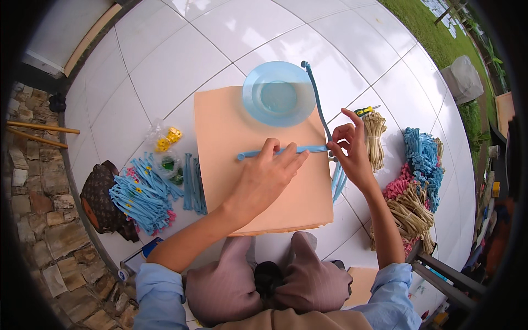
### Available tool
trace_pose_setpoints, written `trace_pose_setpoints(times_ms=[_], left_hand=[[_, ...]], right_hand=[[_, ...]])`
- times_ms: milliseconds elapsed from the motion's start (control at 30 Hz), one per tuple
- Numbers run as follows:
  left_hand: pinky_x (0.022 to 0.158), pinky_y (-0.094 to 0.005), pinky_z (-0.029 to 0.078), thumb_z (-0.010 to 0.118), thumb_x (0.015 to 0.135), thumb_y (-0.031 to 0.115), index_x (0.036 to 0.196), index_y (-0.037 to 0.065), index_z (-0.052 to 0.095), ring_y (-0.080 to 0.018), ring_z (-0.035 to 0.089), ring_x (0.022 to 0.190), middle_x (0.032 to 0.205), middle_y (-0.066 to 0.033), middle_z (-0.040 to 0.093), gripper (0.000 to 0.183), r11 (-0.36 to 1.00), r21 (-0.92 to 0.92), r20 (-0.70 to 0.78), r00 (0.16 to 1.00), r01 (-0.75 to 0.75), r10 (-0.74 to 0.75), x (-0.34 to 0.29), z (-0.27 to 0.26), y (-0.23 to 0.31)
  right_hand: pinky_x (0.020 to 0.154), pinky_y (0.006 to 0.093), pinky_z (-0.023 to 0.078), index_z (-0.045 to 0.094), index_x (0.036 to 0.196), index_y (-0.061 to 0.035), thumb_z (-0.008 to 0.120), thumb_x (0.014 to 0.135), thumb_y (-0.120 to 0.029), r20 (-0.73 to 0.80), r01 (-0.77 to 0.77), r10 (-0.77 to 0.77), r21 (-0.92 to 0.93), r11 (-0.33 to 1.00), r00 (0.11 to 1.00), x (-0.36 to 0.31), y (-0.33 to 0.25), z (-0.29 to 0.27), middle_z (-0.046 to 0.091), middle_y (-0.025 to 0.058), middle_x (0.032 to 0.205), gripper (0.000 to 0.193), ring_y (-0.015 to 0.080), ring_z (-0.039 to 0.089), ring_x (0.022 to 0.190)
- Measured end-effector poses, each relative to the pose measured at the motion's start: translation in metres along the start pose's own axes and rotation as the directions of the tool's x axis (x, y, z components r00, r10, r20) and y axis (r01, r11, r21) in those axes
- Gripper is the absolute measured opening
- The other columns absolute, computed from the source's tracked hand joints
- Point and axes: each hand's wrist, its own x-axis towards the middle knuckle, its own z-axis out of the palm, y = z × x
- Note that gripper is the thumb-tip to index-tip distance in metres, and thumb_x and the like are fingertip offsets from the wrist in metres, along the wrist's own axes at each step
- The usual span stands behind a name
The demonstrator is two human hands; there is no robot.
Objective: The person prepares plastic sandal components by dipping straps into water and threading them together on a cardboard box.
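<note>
A light blue strip point(250, 154) lies crosswise on a peach-coloured board point(220, 121) in front of me. My left hand point(268, 173) bends over the strip and holds it down against the board with its fingers. At the strip's right end, my right hand point(350, 148) pinches with thumb and fingertips, its index finger raised. A darker blue strip point(318, 99) with a small knob-like end runs from that pinch up past a translucent blue dish point(279, 94). The exact join between the two strips is hidden by my fingertips.
Left of the board lie a pile of blue strips point(144, 195), a plastic bag of yellow pieces point(168, 140) and a brown bag point(102, 195). To the right are a beige bundle point(375, 140), a yellow-handled screwdriver point(367, 110) and stacked blue point(422, 159), pink and beige bundles.
</note>
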Motion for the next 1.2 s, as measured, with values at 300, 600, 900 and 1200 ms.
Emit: trace_pose_setpoints(times_ms=[300, 600, 900, 1200], left_hand=[[0.056, -0.0236, 0.052, 0.060, 0.075, 0.013, 0.118, 0.014, 0.057, -0.0184, 0.048, 0.090, 0.100, 0.0015, 0.050, 0.043, 1.000, 0.012, -0.046, 0.999, 0.002, -0.001, -0.002, 0.005, 0.001], [0.063, -0.0269, 0.054, 0.053, 0.078, 0.009, 0.123, 0.014, 0.053, -0.0195, 0.052, 0.088, 0.104, -0.0012, 0.051, 0.045, 0.997, 0.076, -0.009, 1.000, 0.025, -0.024, -0.003, 0.002, 0.007], [0.064, -0.0263, 0.054, 0.053, 0.078, 0.009, 0.123, 0.014, 0.052, -0.0206, 0.051, 0.092, 0.106, -0.0028, 0.049, 0.046, 0.998, 0.054, 0.021, 0.999, 0.026, -0.027, -0.003, 0.001, 0.005], [0.064, -0.0263, 0.055, 0.053, 0.078, 0.007, 0.125, 0.014, 0.051, -0.0216, 0.050, 0.093, 0.107, -0.0031, 0.048, 0.047, 0.999, 0.025, 0.034, 0.999, 0.027, -0.028, -0.001, 0.000, 0.006]], right_hand=[[0.075, 0.0305, 0.049, 0.027, 0.136, -0.0080, 0.057, 0.078, 0.009, 0.116, 0.059, -0.039, -0.177, 0.982, 0.992, 0.000, -0.027, -0.012, 0.047, 0.0078, 0.097, 0.067, 0.0162, 0.052, 0.083], [0.082, 0.0342, 0.046, 0.064, 0.107, -0.0200, 0.063, 0.078, -0.005, 0.431, 0.593, -0.407, -0.578, 0.561, 0.805, 0.078, -0.056, 0.011, 0.051, 0.0056, 0.111, 0.033, 0.0233, 0.047, 0.103], [0.091, 0.0379, 0.041, 0.067, 0.101, -0.0226, 0.068, 0.073, -0.011, 0.522, 0.710, -0.495, -0.609, 0.354, 0.695, 0.092, -0.047, 0.031, 0.049, 0.0054, 0.115, 0.031, 0.0248, 0.044, 0.108], [0.087, 0.0369, 0.045, 0.067, 0.100, -0.0203, 0.069, 0.072, -0.010, 0.535, 0.709, -0.469, -0.579, 0.402, 0.703, 0.095, -0.046, 0.032, 0.052, 0.0049, 0.111, 0.029, 0.0232, 0.050, 0.103]])
